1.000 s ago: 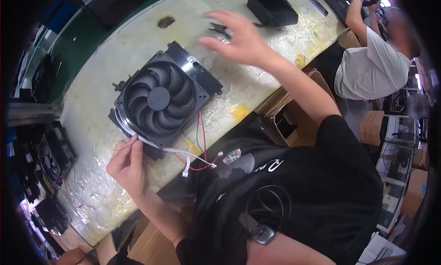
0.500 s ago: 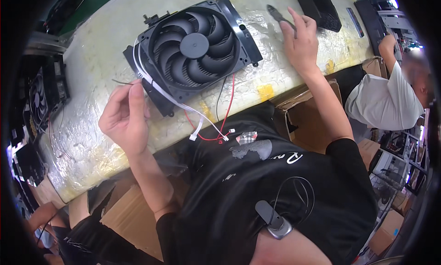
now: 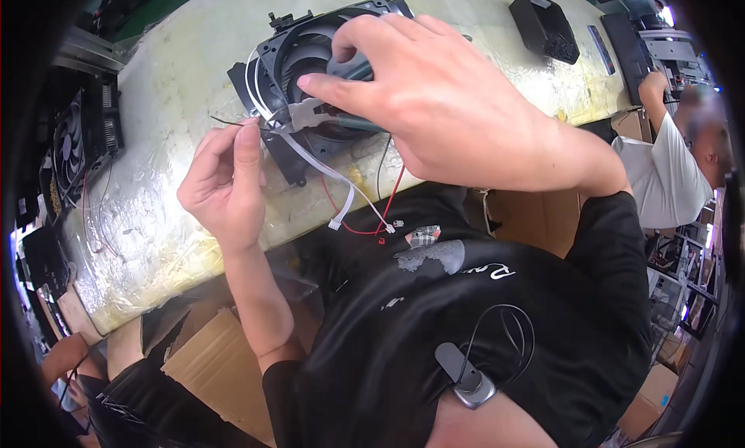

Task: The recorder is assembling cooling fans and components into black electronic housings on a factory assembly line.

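A black cooling fan in a black frame lies on the wrapped table, partly hidden by my right hand. That hand grips wire cutters with grey jaws and dark green handles. The jaws point left, at the bundled white wires on the frame's near-left corner. My left hand pinches a thin dark cable tie between thumb and forefinger, right beside the cutter tips. Whether the jaws have closed on the tie is too small to tell. Red and black leads with white plugs hang over the near edge.
Toward the far right stand a black open box and a thin dark strip. Another fan unit is at the left end of the table. Cardboard boxes sit below the near edge. A co-worker is at the right.
My right hand has come left from the far side of the table, bringing the wire cutters over the fan to the wire bundle. My left hand keeps its pinch on the cable tie.
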Demonstrator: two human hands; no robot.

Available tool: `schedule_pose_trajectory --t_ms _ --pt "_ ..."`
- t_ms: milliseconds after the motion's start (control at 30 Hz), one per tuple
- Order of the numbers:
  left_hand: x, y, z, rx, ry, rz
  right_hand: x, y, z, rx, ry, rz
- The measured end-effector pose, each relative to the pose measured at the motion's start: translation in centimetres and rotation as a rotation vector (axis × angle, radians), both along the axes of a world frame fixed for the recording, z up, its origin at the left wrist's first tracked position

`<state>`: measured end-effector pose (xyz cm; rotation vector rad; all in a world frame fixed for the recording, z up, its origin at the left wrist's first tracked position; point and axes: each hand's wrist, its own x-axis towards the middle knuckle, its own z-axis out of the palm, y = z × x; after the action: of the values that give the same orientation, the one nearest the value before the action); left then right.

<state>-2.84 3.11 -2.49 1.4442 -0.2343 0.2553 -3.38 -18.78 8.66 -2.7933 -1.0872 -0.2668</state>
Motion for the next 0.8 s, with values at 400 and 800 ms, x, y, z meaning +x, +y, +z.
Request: schedule_pose_trajectory --t_ms 400,800 --pt "0.8 0.2 0.3 0.046 -0.039 0.020 1.1 2.9 1.9 -0.186 -0.012 0.087" --pt "-2.2 0.4 0.7 0.267 -0.158 0.580 -0.5 0.4 1.4 0.025 0.153 -0.008"
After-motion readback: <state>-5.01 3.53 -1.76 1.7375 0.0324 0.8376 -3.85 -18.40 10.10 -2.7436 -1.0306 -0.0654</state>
